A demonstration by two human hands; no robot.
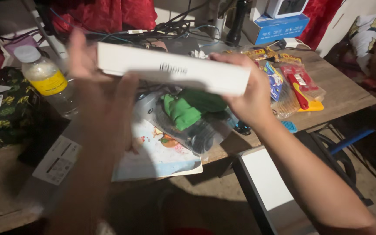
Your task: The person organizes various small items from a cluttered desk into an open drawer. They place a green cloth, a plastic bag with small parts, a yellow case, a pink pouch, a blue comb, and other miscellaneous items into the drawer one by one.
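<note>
Both hands hold a long white cardboard box [172, 68] edge-on above a wooden table [344, 93]. My left hand [94, 87] grips its left end, blurred by motion. My right hand [246, 93] grips its right end, thumb under and fingers over the top. Below the box lies a clear plastic bag [196, 126] with a green cloth [183, 111] and dark items inside.
A plastic bottle with a yellow label [46, 78] stands at the left. Packaged tools, red and yellow [301, 89], lie at the right. A blue box [279, 28] and tangled cables [170, 30] sit at the back. A printed sheet [153, 156] overhangs the front edge.
</note>
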